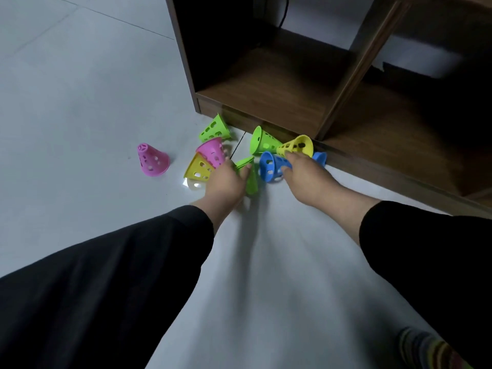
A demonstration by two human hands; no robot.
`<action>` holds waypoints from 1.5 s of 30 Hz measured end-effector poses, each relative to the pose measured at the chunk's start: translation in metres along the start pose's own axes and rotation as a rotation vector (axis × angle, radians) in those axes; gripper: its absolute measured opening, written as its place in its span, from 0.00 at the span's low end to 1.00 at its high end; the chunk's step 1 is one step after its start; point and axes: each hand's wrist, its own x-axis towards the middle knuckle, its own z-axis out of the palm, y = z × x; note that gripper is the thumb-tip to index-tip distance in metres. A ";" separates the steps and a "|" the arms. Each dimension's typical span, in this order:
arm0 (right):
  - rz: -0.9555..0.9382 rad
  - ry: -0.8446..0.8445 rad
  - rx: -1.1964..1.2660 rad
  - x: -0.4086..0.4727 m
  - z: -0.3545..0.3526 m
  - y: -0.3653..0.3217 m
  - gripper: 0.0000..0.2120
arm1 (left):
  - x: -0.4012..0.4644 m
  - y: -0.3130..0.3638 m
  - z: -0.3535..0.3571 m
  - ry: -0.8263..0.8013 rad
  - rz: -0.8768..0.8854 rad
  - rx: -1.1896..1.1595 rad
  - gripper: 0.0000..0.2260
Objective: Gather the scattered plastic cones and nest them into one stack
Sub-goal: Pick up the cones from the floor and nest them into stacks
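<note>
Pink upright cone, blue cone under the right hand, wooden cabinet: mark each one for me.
pink upright cone (152, 161): head view, on its perforated side wall.
blue cone (271, 167): head view, on its side wall near the wide rim.
wooden cabinet (269, 83): head view, on the left compartment's floor.

You have two bare hands, the left hand (226, 182) and the right hand (306, 179), with no rings, watch or gloves showing. Each arm wears a long black sleeve: the left sleeve (111, 275) is loose and wide, the right sleeve (426, 249) ends in a plain cuff short of the wrist. Below the right sleeve sits a blurred striped sock (426, 350) in several colours.
</note>
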 end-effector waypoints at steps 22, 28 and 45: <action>0.450 0.342 0.959 -0.342 -0.176 0.127 0.05 | -0.247 0.148 0.028 -0.459 0.581 -0.378 0.20; 0.420 0.328 0.985 -0.408 -0.174 0.152 0.16 | -0.318 0.190 0.036 -0.643 0.577 -0.453 0.19; -0.066 -0.077 0.078 -0.466 -0.191 0.150 0.09 | -0.400 0.212 0.035 -0.567 0.385 -0.672 0.21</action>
